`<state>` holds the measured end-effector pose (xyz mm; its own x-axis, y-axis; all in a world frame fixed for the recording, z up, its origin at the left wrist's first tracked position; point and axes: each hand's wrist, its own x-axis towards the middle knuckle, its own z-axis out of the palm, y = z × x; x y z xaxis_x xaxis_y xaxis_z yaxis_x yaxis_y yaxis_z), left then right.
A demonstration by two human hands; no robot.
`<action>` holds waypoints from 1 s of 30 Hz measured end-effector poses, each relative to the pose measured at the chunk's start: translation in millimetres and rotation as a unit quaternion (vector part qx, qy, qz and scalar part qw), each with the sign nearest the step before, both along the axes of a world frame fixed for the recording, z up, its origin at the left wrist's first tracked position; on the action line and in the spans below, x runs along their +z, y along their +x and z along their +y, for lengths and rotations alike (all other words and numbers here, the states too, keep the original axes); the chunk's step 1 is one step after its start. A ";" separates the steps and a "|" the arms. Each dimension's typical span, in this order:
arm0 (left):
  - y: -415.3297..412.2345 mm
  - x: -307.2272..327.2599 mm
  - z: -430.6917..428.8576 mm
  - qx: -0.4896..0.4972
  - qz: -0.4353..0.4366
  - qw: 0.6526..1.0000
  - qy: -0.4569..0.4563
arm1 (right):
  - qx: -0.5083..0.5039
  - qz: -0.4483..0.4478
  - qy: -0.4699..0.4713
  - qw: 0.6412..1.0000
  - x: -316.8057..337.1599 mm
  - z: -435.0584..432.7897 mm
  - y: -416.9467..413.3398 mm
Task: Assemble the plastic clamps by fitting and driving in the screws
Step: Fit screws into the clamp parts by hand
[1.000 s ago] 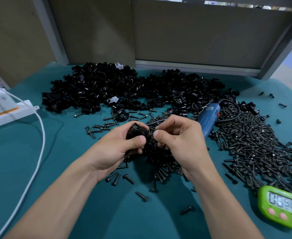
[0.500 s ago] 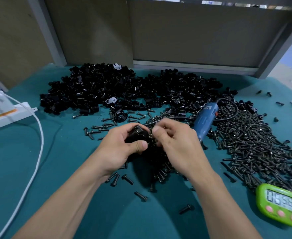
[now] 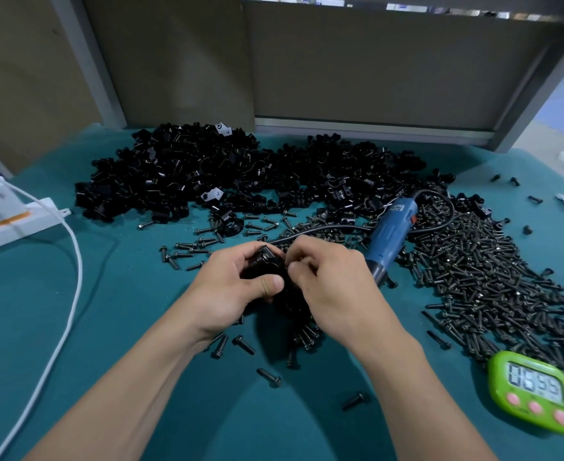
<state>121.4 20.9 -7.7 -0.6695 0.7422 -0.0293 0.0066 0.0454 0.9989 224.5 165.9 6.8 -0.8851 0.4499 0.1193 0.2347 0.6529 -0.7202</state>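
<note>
While our left hand point(image 3: 237, 287) grips the clamp point(image 3: 265, 261), fingers curled over its far side and thumb pressed across its near face, the piece sits just above the counter point(image 3: 107, 327) at the centre of our view, well short of the heap of unassembled clamps point(image 3: 224, 171) at 12 o'clock. Our right hand point(image 3: 334, 284) meets it from 3 o'clock, with thumb and forefinger drawn together in a pinch against the clamp's right edge. We take it that they hold a screw, though the fingers hide it and we cannot make out its shank. We judge the step in hand to be seating that screw in its hole by hand, and the move after it, driving it home, turns on one relation. The blue electric screwdriver point(image 3: 388, 237) lies on the counter just beside our right hand, at about 2 o'clock from its knuckles. Its long axis runs from 1 o'clock down to 7 o'clock, with the dark nose end nearest us and the cord end away. Our right hand is plainly the nearer of the two, and our left is taken up with the clamp. The reach should therefore be a short one to the right, and the tool's body already lies roughly in line with our forearm. The spread of loose screws point(image 3: 493, 277) lies beyond the tool at 3 o'clock. The nose rests among stray ones, so lifting the tool may scatter a few.
</note>
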 end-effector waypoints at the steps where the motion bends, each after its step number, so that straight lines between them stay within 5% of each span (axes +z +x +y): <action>1: 1.1 0.1 -0.1 -0.006 0.000 1.000 0.004 | -0.012 -0.005 0.016 1.000 -1.2 -1.3 -1.1; 30: 4.4 -0.3 1.3 -0.019 -0.005 1.000 0.013 | -0.019 -0.032 0.029 0.999 2.6 4.8 2.2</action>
